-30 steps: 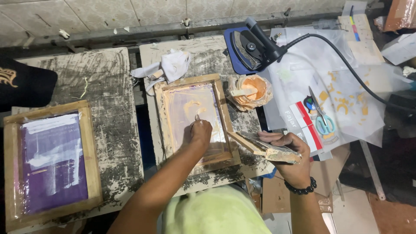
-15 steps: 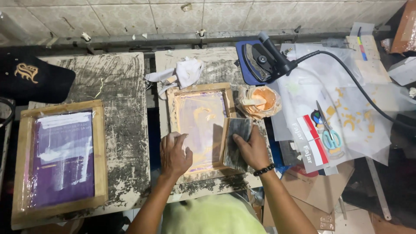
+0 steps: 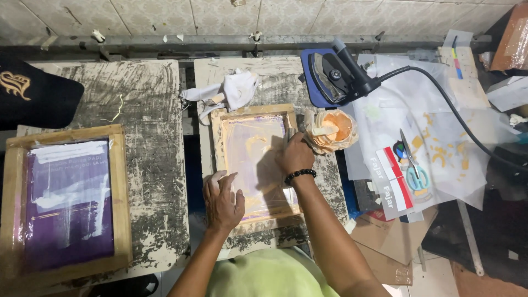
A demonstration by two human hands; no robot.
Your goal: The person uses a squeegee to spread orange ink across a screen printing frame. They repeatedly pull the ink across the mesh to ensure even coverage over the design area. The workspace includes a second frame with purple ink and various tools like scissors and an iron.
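Wooden printing frame (image 3: 254,165) lies flat on the middle work board (image 3: 275,82), its pale screen smeared orange. Left hand (image 3: 223,201) presses open-palmed, fingers spread, on the frame's lower left edge. Right hand (image 3: 295,155) is curled around a squeegee (image 3: 290,135) at the frame's upper right; the blade is mostly hidden by the fingers. Just beside it sits a plastic-wrapped pot of orange ink (image 3: 331,129). A red-and-white rectangular packet (image 3: 393,184) lies to the right on stained white paper, near blue-handled scissors (image 3: 415,170) and a blue-based iron (image 3: 330,77). A second frame (image 3: 66,201) with purple screen rests on the left board, cut off by the edge. Cracked tiles run behind.
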